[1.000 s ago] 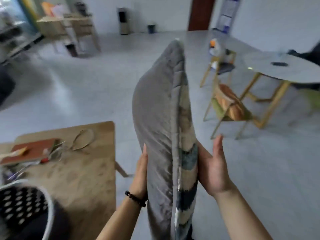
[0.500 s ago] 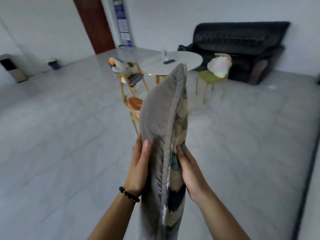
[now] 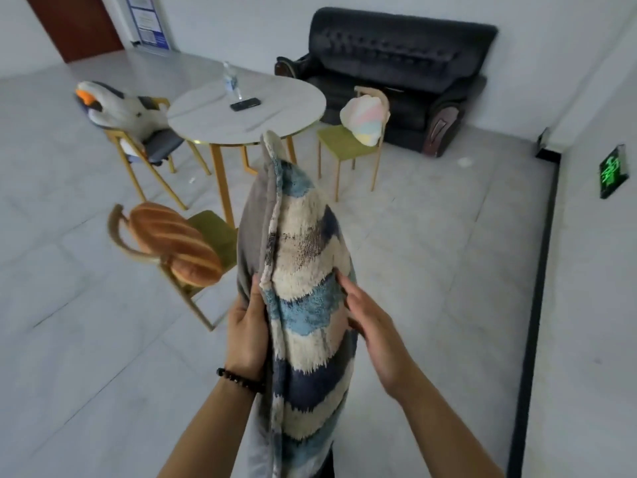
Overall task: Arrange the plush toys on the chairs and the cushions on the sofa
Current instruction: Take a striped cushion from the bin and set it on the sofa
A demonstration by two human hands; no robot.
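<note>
Head view: holding cushion (image 3: 303, 288) upright between left hand (image 3: 246, 326) and right hand (image 3: 374, 327), both pressed flat, uncurled. Facing sofa (image 3: 396, 56) beyond table (image 3: 279, 101).

The grey-backed, blue-and-cream striped cushion (image 3: 305, 270) stands on edge at six o'clock, the black sofa (image 3: 396, 60) at one o'clock.

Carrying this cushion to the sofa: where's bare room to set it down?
The black sofa shows a bare seat between its armrests, partly hidden by a chair. All three chairs are taken: goose plush, bread plush, pastel plush. The round table is bare around the phone and bottle.
</note>
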